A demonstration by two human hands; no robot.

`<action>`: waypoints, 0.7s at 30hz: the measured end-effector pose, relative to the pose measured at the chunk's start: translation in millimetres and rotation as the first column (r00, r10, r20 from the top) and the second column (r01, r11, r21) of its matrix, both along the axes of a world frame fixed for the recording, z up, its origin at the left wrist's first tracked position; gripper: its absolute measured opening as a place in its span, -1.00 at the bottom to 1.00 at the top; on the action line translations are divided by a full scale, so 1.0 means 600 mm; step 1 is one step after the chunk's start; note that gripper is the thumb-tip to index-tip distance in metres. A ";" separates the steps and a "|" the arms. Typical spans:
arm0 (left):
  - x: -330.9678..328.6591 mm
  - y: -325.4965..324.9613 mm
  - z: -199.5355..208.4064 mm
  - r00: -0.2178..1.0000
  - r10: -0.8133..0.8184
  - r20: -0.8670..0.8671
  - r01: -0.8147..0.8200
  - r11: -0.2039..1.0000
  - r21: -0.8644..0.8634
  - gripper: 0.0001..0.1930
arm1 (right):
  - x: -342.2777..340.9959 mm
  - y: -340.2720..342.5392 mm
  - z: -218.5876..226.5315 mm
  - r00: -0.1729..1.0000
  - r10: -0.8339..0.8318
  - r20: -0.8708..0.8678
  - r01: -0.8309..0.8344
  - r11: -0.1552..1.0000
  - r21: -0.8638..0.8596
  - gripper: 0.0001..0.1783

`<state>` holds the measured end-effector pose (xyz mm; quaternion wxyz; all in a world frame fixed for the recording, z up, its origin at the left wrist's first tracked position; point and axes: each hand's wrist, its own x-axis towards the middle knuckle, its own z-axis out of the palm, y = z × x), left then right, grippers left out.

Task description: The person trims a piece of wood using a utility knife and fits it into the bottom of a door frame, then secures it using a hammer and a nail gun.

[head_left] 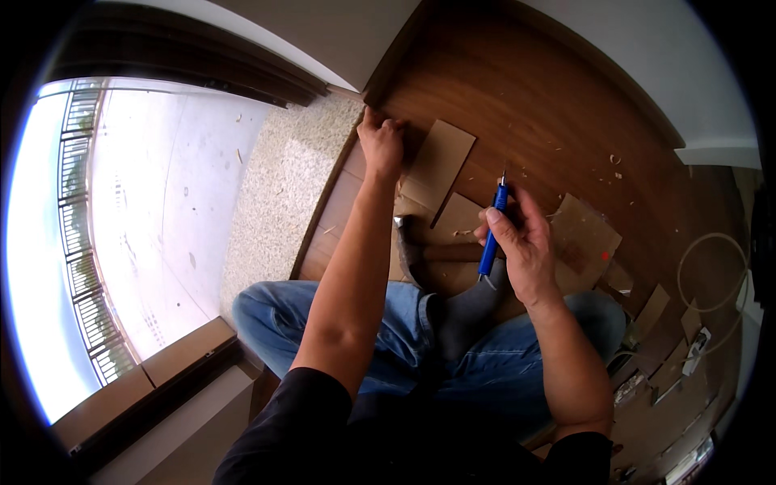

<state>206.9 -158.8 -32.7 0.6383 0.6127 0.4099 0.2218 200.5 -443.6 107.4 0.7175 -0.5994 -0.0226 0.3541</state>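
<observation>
My left hand (381, 147) reaches far forward to the floor's edge, where the wall corner meets the speckled stone threshold (283, 162). Its index finger is stretched out to that corner and the other fingers are partly bent; I see nothing held in it. In my right hand (524, 246) is a slim blue pen-shaped tool (492, 230), gripped between thumb and fingers. The tool's thin metal tip points forward, away from me, above the wooden floor (550, 105). Flat brown cardboard pieces (438, 166) lie on the floor between and under my hands.
My crossed legs in jeans (388, 315) and grey-socked foot (473, 315) sit close below the hands. More cardboard (586, 238) and small wood shavings (614, 159) are scattered at the right. A pale cable loop (681, 263) lies farther right. A bright doorway opens at left.
</observation>
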 end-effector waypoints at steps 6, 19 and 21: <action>-0.066 -0.002 -0.032 0.983 0.122 0.137 -0.101 0.984 -0.148 -0.46 | 0.002 0.000 -0.001 1.000 -0.001 0.013 0.002 1.000 -0.028 -0.39; -0.102 -0.009 -0.001 0.987 0.087 0.133 -0.070 0.989 -0.130 -0.34 | 0.007 0.000 -0.028 0.996 0.011 0.091 -0.005 0.998 -0.067 -0.38; -0.088 -0.014 0.006 0.974 0.120 0.190 -0.093 0.985 -0.148 -0.31 | 0.010 -0.002 -0.033 0.996 0.017 0.088 -0.009 0.996 -0.086 -0.40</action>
